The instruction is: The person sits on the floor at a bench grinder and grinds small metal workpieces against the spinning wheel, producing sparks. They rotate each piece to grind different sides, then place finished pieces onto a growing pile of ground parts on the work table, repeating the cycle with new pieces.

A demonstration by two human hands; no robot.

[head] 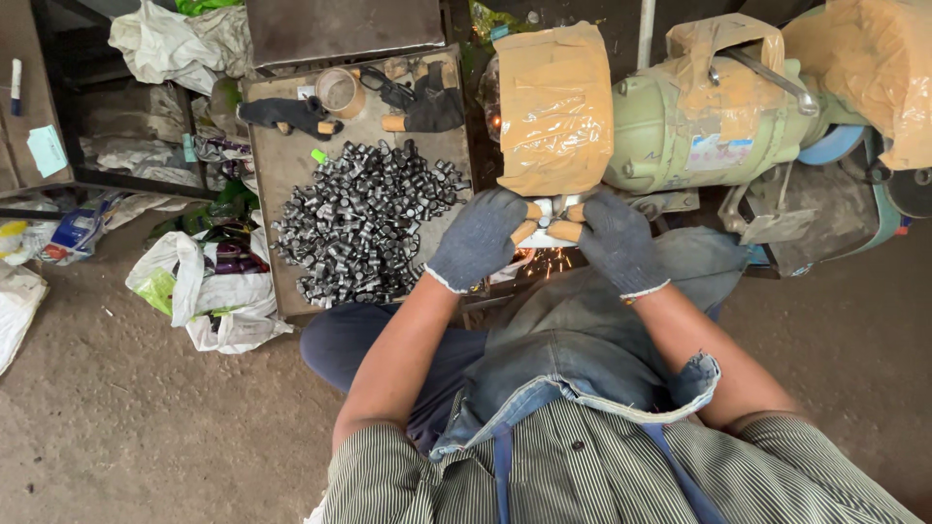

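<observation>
Gloved hands (549,233) pinch small pale sparking workpiece (549,209).

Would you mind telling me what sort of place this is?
Probably a small metalworking shop: a green bench grinder throwing sparks, a heap of short grey metal cylinders, and a bare dirt floor.

The floor (107,427) is bare, dusty and brown-grey. White plastic bags (209,296) lie on it, full of scraps. A dark metal shelf (116,126) stands at the far side with crumpled white sacks (170,44) on top. A blue and white packet (68,233) lies near it. The light is soft and even.
</observation>
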